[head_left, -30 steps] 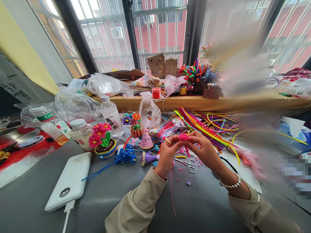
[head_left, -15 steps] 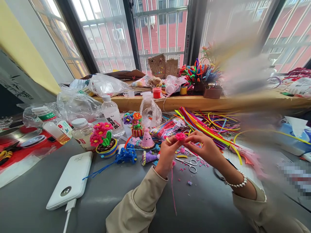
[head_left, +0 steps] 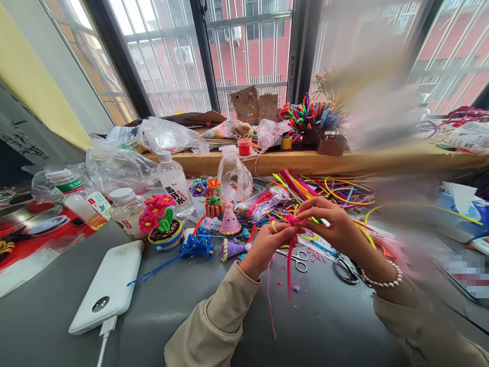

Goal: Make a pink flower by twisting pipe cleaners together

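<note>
A small pink pipe-cleaner flower (head_left: pixel 292 219) is held above the desk between my two hands, its pink stem hanging straight down. My left hand (head_left: pixel 265 243) pinches it from the left side; a pale yellow ring shows on a finger. From the right, my right hand (head_left: pixel 327 223) closes its thumb and fingertips on the same flower, and a pearl bracelet circles that wrist. Small scissors (head_left: pixel 300 261) lie just below the hands among pink scraps. A thin pink strand (head_left: pixel 271 306) dangles under my left hand. Left of it rest a purple knitted cone (head_left: pixel 234 248) and a pink cone figure (head_left: pixel 229 221).
Blue pipe-cleaner flowers (head_left: pixel 196 245), a potted pink flower (head_left: pixel 157 213) and a white power bank (head_left: pixel 109 285) occupy the left. Bottles (head_left: pixel 174 186) stand behind. Loose coloured pipe cleaners (head_left: pixel 301 186) spread beyond my hands; black-handled scissors (head_left: pixel 346 269) lie right. A blur covers the far right.
The flower has turned and sits slightly lower and further right, its stem now hanging in view. My right hand has shifted right with its fingers bent over the flower.
</note>
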The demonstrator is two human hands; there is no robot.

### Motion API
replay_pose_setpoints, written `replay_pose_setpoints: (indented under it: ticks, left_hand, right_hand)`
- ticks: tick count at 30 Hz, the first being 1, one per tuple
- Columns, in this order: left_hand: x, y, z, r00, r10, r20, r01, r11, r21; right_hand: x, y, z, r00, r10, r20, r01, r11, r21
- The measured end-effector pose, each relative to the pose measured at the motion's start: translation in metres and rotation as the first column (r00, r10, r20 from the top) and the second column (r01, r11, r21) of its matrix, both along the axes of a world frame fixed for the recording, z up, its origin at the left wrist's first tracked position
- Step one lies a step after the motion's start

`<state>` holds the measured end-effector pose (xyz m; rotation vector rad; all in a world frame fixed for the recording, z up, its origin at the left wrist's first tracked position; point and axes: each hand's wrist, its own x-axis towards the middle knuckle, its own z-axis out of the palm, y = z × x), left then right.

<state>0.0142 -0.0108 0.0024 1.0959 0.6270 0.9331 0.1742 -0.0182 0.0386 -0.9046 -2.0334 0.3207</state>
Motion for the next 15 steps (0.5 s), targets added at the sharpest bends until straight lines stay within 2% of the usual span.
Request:
replay_pose_setpoints:
  ticks: [3, 8, 15]
  left_hand:
    - [0.001, 0.0, 0.001, 0.998, 0.053, -0.025, -0.051, 0.997, 0.062]
    - [0.005, 0.0, -0.002, 0.968, 0.242, -0.064, -0.229, 0.958, 0.17]
    - [0.004, 0.001, -0.011, 0.922, 0.357, -0.151, -0.297, 0.901, 0.315]
  right_hand:
    - [0.0, 0.001, -0.002, 0.998, -0.063, 0.009, 0.062, 0.997, 0.048]
    - [-0.001, 0.003, -0.006, 0.991, -0.124, 0.048, 0.12, 0.989, 0.086]
    - [-0.002, 0.006, -0.012, 0.978, -0.156, 0.136, 0.133, 0.977, 0.163]
